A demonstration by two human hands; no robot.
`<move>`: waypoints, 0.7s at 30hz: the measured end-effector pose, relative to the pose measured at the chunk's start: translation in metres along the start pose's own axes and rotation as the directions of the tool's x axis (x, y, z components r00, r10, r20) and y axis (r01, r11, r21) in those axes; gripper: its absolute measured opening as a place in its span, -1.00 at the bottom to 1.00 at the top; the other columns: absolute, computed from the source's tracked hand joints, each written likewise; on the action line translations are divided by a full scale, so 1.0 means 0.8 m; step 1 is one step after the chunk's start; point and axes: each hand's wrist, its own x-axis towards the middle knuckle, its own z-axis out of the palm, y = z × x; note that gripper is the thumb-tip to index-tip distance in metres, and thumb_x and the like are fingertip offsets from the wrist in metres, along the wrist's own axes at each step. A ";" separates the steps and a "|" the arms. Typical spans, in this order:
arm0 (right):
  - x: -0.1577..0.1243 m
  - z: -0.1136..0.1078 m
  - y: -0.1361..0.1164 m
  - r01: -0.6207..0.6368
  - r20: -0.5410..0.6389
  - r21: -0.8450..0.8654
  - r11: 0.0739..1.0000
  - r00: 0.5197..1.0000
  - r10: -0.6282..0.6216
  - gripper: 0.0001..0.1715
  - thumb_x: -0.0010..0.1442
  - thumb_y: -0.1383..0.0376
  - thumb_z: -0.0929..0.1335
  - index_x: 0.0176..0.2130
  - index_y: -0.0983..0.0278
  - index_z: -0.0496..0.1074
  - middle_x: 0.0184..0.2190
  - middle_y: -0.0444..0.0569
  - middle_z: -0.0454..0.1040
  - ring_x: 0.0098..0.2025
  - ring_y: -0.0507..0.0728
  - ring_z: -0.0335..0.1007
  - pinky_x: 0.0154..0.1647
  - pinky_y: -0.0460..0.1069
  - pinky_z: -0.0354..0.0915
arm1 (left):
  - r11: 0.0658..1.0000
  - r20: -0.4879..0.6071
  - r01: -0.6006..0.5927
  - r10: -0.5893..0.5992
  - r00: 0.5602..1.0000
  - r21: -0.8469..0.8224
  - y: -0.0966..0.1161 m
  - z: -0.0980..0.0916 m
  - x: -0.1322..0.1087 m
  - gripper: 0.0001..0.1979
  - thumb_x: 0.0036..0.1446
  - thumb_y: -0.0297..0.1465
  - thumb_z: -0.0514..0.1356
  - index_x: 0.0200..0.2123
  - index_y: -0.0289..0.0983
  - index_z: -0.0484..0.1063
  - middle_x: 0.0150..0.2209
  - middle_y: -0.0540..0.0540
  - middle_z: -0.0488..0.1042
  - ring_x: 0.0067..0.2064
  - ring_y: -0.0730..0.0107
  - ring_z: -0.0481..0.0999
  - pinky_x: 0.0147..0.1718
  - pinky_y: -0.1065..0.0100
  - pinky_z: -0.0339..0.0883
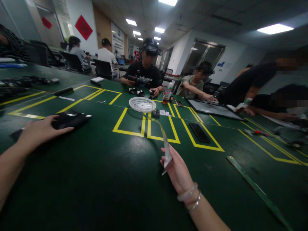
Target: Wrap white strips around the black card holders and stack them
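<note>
My left hand is at the left of the green table, thumb and fingers around the near end of a shiny black plastic-like pouch. The pouch lies on the table; its contents are hidden. In front of me my right hand is raised above the table, fingers closed on a thin translucent strip. From my fingers the strip curves up and away toward a white slotted basket. Whether its far end touches anything cannot be made out.
Yellow tape outlines mark the green table. A black phone lies to the right, with a long green strip nearer me. A small dark block sits beside the basket. Several people work around the table, one with a large flat panel.
</note>
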 end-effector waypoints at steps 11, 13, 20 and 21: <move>0.007 -0.005 0.001 0.108 -0.072 -0.002 0.994 0.992 -0.108 -0.49 0.10 0.08 0.49 0.03 0.14 0.46 -0.13 -0.11 0.57 -0.41 -0.01 0.46 -0.36 -0.08 0.48 | 0.935 0.292 -0.276 0.334 0.896 -0.221 0.298 0.042 0.006 -0.15 -0.03 -0.03 0.41 0.28 -0.14 0.23 0.23 -0.16 0.31 0.25 0.00 0.28 0.34 -0.16 -0.21; 0.005 -0.003 0.000 0.124 -0.066 -0.048 0.991 0.990 -0.127 -0.41 0.11 0.06 0.49 0.10 0.10 0.43 -0.09 -0.12 0.56 -0.37 0.00 0.47 -0.34 -0.08 0.48 | 0.909 0.315 -0.319 0.395 0.863 -0.267 0.317 0.050 -0.003 -0.13 -0.03 -0.06 0.43 0.30 -0.12 0.21 0.24 -0.16 0.30 0.26 0.01 0.27 0.34 -0.17 -0.23; -0.002 -0.003 0.003 0.370 0.115 -0.406 0.836 0.928 -0.355 -0.40 0.26 0.03 0.36 0.24 0.08 0.32 0.01 -0.03 0.50 -0.19 0.10 0.45 -0.12 0.06 0.43 | 0.867 0.232 -0.471 0.498 0.836 -0.163 0.314 0.068 -0.006 0.03 -0.05 0.11 0.38 0.36 -0.22 0.11 0.33 -0.27 0.12 0.31 -0.13 0.16 0.32 -0.23 -0.18; -0.003 -0.004 0.003 0.452 0.199 -0.477 0.754 0.891 -0.408 -0.44 0.30 0.04 0.32 0.24 0.08 0.32 0.02 -0.01 0.49 -0.13 0.13 0.44 -0.07 0.10 0.41 | 0.850 0.181 -0.509 0.526 0.831 -0.133 0.312 0.067 -0.009 0.00 -0.02 0.10 0.37 0.37 -0.22 0.11 0.34 -0.27 0.09 0.32 -0.15 0.13 0.33 -0.22 -0.18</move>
